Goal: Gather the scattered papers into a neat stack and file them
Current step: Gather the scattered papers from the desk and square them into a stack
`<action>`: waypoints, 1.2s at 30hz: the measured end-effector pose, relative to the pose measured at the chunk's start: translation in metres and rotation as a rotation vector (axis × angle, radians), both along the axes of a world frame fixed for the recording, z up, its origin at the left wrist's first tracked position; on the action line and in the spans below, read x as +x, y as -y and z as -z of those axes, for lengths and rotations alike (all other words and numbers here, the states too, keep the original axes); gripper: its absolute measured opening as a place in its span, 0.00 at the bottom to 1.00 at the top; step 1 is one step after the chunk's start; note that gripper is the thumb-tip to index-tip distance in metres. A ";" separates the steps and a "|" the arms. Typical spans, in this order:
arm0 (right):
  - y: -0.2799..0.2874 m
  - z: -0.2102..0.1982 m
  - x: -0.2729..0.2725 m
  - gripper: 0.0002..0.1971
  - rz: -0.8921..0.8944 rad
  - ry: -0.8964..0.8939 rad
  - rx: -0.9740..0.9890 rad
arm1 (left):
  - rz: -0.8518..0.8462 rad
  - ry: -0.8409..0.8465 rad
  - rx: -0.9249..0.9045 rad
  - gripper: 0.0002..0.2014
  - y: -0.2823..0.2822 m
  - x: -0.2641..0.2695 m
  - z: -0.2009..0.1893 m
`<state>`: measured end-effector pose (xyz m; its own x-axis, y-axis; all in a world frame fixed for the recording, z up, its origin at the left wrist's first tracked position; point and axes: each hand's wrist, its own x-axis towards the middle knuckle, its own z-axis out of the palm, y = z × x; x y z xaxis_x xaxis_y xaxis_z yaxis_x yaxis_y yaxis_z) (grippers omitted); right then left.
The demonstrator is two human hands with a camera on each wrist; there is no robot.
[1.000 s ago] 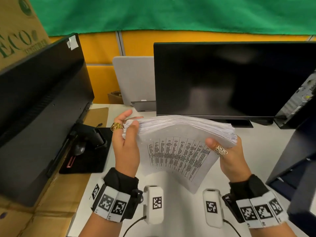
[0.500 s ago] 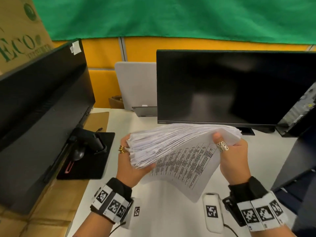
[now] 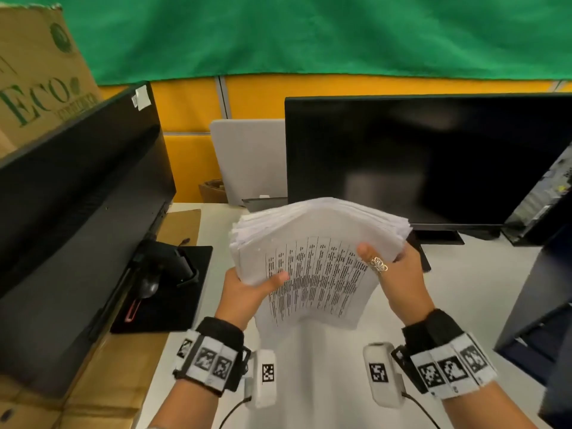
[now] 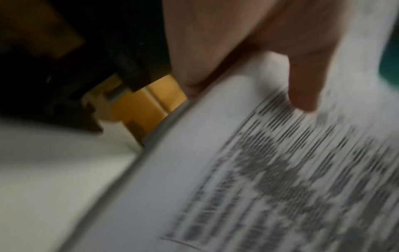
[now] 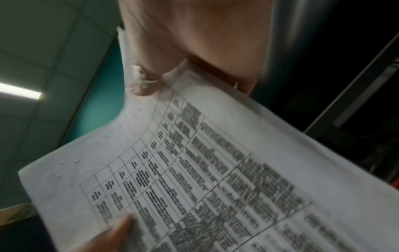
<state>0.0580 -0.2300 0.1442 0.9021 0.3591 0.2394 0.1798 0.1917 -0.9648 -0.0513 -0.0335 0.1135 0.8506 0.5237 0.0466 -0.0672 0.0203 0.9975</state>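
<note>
A thick stack of white papers, its facing sheet printed with a table, is held upright above the white desk. My left hand grips the stack's lower left corner, thumb across the printed sheet. My right hand, with a ring on the thumb, grips the right edge. The top edges fan out unevenly. In the left wrist view the thumb presses the blurred printed sheet. In the right wrist view the printed page fills the frame under my right hand.
A black monitor stands behind the stack and another at the left on its black base. A grey panel leans at the back. Cardboard sits far left, a dark computer case at the right.
My left hand shifted from the stack's top left corner down to its lower left corner. The stack tipped more upright and its fanned edges drew closer together.
</note>
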 end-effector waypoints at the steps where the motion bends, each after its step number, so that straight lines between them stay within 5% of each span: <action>1: -0.001 0.002 -0.003 0.31 0.057 -0.003 0.004 | -0.017 -0.018 0.009 0.22 -0.001 0.001 0.004; 7: -0.006 -0.022 -0.016 0.32 0.364 0.310 0.065 | 0.035 -0.054 0.039 0.25 -0.004 0.010 0.004; 11: -0.009 -0.034 -0.010 0.15 0.385 0.199 0.062 | 0.073 -0.090 0.043 0.29 -0.004 0.015 0.004; 13: -0.006 -0.034 -0.004 0.05 0.338 0.124 0.072 | 0.097 -0.100 0.058 0.31 -0.006 0.016 0.004; 18: 0.008 -0.037 0.003 0.07 0.064 0.064 0.249 | 0.088 -0.087 0.046 0.31 -0.010 0.017 0.007; 20: 0.016 -0.035 0.006 0.15 -0.022 0.091 0.240 | 0.086 -0.082 0.067 0.31 -0.010 0.019 0.009; 23: 0.025 -0.022 0.006 0.49 -0.138 0.121 0.099 | 0.084 -0.074 0.085 0.27 -0.010 0.016 0.005; 25: 0.028 -0.011 0.005 0.55 -0.164 0.110 -0.002 | -0.003 0.007 0.138 0.31 -0.007 0.013 -0.001; 27: 0.028 -0.004 0.003 0.49 -0.157 0.078 -0.044 | -0.164 0.212 0.174 0.40 0.007 0.007 -0.014; 30: 0.022 0.001 0.003 0.36 -0.124 0.082 -0.077 | -0.230 0.432 0.139 0.35 0.037 0.001 -0.034; 33: 0.020 0.004 0.002 0.28 -0.110 0.035 -0.061 | -0.259 0.367 0.016 0.21 0.046 0.000 -0.051; 36: 0.021 0.004 0.000 0.23 -0.098 0.016 -0.041 | -0.261 0.302 -0.047 0.17 0.039 -0.001 -0.052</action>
